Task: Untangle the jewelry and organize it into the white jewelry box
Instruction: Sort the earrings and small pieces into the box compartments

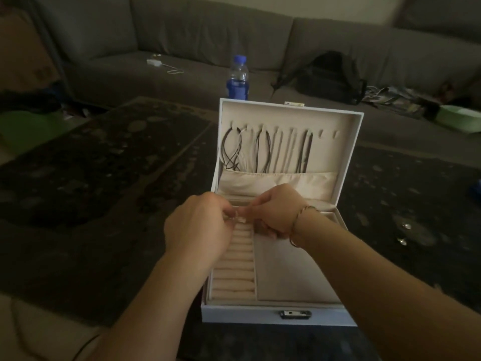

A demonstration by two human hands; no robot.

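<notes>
both hands are meeting over the padded ring rolls point(233, 259) of the open white jewelry box point(281, 315); the left hand point(197, 227) and right hand point(276, 209) are pinching a tiny shiny piece point(234, 217), while thin cords point(263, 149) are hanging inside the upright far lid.

Box point(283, 317) stands mid-bench, lid point(265, 106) upright at far side, blocking reach from behind. Left hand point(197, 225) and right hand point(273, 209) meet over ring rolls point(234, 267), covering far end. Near rolls and flat tray point(286, 272) open from above. Bottle point(237, 79) just behind lid. Bench point(104, 178) free L and R of box.
</notes>
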